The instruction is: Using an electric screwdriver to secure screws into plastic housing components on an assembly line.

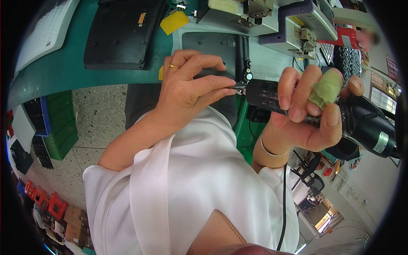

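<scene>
A black electric screwdriver (pixel 263 94) lies sideways in my right hand (pixel 312 110), whose fingers are wrapped round its body. Green tape (pixel 326 88) covers one of those fingers. The thumb and forefinger of my left hand (pixel 191 80) pinch the metal bit (pixel 240 90) at the screwdriver's front end; whether a small screw is there too, I cannot tell. Just beyond my left hand, a flat black panel (pixel 208 42) rests on the bench, with a black bar-shaped part along its right side.
Another black panel (pixel 117 38) lies at the left on the green bench mat (pixel 72 76), near a yellow card (pixel 174 22). Grey metal machines (pixel 293 32) stand at the back right. A green crate (pixel 61 123) is on the floor at left. A black cable (pixel 284 204) hangs beside my right arm.
</scene>
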Tool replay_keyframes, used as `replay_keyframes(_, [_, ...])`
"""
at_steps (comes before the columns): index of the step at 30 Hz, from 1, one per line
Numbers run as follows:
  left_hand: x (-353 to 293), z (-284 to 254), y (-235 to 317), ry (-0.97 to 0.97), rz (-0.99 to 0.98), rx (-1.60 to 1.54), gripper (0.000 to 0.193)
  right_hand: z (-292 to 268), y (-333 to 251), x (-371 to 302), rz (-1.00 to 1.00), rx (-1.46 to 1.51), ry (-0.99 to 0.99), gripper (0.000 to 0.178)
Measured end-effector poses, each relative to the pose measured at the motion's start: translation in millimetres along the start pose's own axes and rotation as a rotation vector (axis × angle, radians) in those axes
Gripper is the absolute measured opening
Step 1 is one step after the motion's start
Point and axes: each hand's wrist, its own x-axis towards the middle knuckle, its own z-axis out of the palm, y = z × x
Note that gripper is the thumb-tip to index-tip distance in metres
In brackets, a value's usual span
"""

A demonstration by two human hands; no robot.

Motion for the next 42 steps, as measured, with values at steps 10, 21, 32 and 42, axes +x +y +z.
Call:
replay_keyframes(10, [-10, -11, -2, -0.17, -0.071, 0.347, 0.042, 11, 26, -13, 0.081, -0.313, 0.268, 0.05])
replay_keyframes(21, [-11, -8, -4, -0.158, -0.064, 0.354, 0.034, 9, 44, -15, 0.066, -0.334, 0.299, 0.057])
replay_keyframes(32, [-10, -10, -4, -0.163, -0.066, 0.353, 0.04, 17, 48, -28, 0.002, -0.373, 0.273, 0.057])
replay_keyframes(42, [4, -16, -4, -0.191, -0.083, 0.39, 0.064, 12, 51, -25, -0.006, -0.515, 0.057, 0.044])
